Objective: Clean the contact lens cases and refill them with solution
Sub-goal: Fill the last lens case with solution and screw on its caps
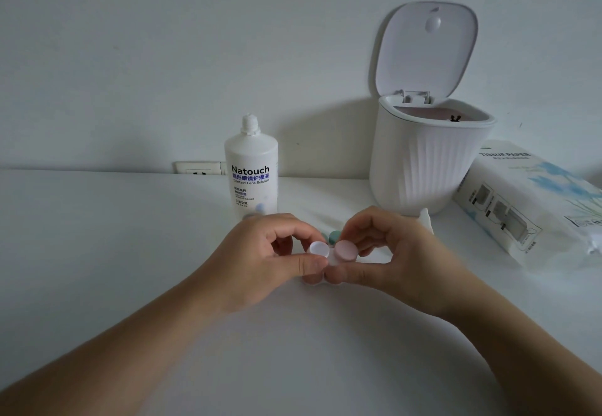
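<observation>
Pinching a lens case, both hands' fingers; behind, "Natouch Contact Lens Solution" bottle.

White ribbed plastic desktop bin with lid raised, wrapped pack of tissue paper just right of it, white wall socket behind white worktop

Both forearms are reaching in from the bottom corners and meeting at the centre. The left hand is curling its fingers, thumb pressing toward the fingertips in a pinch. The right hand is mirroring it, fingers bent, thumb pointing toward the left thumb.
</observation>
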Available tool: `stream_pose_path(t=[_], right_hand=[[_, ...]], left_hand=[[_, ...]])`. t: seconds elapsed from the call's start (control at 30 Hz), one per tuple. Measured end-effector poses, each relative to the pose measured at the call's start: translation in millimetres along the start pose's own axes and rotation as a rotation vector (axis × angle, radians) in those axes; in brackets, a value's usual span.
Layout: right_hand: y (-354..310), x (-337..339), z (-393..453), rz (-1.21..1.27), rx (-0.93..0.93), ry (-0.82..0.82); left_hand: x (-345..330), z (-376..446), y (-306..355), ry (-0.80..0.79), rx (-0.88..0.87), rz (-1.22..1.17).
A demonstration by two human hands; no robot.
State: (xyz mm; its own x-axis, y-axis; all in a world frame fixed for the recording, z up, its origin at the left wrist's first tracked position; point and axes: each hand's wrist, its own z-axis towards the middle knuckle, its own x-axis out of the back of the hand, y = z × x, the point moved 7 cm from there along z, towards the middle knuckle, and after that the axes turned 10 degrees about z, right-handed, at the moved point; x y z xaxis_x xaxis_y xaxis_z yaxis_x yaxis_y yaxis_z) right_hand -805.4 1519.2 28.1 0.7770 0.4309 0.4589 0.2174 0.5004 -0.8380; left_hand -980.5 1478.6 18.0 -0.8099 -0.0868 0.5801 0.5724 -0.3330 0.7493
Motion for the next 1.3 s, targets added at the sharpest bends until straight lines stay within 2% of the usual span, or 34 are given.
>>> stream_pose_path(t=[0.13, 0.5, 0.67, 0.97, 1.1, 1.3], right_hand=[[-3, 1, -2, 0.030, 0.010, -0.055], [-3, 0, 0, 0.031, 0.017, 0.015], [0, 1, -1, 0.073, 0.005, -0.049], [2, -5, 0, 0.128, -0.029, 0.020], [2, -4, 0, 0.139, -0.034, -0.034], [2, -7, 1, 0.133, -0.023, -0.004]], left_hand=[[1, 1, -1, -0.003, 0.010, -0.013], [1, 0, -1, -0.001, 0.028, -0.004], [1, 0, 1, 0.002, 0.007, -0.001], [2, 1, -2, 0.015, 0.025, -0.001], [2, 1, -2, 0.015, 0.031, -0.004], [3, 1, -4, 0.022, 0.045, -0.005]])
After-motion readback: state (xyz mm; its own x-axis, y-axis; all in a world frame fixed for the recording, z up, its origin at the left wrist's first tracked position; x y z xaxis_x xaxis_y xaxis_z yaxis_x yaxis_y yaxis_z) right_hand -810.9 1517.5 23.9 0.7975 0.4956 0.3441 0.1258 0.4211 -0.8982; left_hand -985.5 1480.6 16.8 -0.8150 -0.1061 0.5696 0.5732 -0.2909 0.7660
